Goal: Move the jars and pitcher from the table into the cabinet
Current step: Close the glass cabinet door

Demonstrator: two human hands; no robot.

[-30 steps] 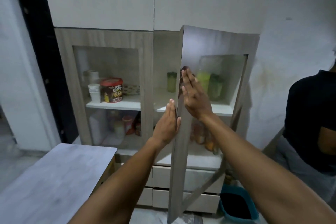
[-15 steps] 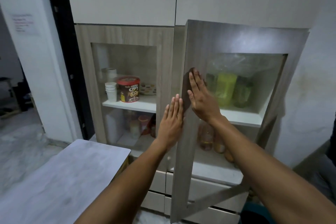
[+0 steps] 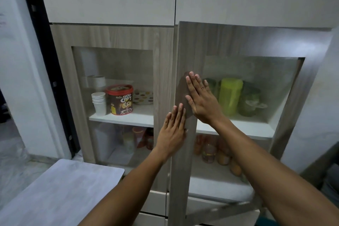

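The wooden cabinet's right glass door (image 3: 185,51) stands almost flush with the frame. My right hand (image 3: 200,100) lies flat on the door's left stile, fingers spread. My left hand (image 3: 173,132) presses flat just below it, at the seam between the two doors. Behind the glass, on the upper right shelf, stand a lime green pitcher (image 3: 230,96) and dark green jars (image 3: 250,102). Neither hand holds anything.
The left glass door (image 3: 161,71) is closed over paper cups (image 3: 99,102) and a Choco Chips tub (image 3: 121,100). Orange jars (image 3: 209,150) sit on the lower right shelf. A grey table (image 3: 55,194) is at lower left, drawers are below, and a doorway lies on the left.
The right door has swung from wide open to nearly closed under both palms. My view has moved closer to the cabinet, and the person at the right has left the frame.
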